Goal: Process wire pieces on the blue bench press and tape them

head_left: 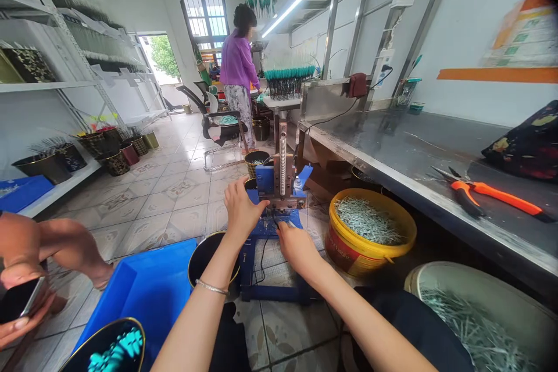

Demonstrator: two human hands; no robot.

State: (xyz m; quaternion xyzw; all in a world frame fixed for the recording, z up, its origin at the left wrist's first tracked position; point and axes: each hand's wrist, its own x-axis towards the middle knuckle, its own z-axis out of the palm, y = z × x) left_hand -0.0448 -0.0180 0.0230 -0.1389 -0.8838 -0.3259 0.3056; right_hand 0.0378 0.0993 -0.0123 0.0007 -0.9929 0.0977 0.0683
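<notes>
In front of me stands a small blue press with a metal spring column. My left hand is at its left side, fingers spread and the thumb pointing at the metal block; whether it touches cannot be made out. My right hand is closed in a pinch low at the front of the press, close to its base plate. A small dark end shows at those fingertips, too little to name. A thin black cable hangs below the base plate.
Right of the press, a yellow bucket holds thin pale pieces; a white bucket holds more. Orange-handled pliers lie on the metal bench. At left are a blue tray and a person's hand with a phone. Another person stands behind.
</notes>
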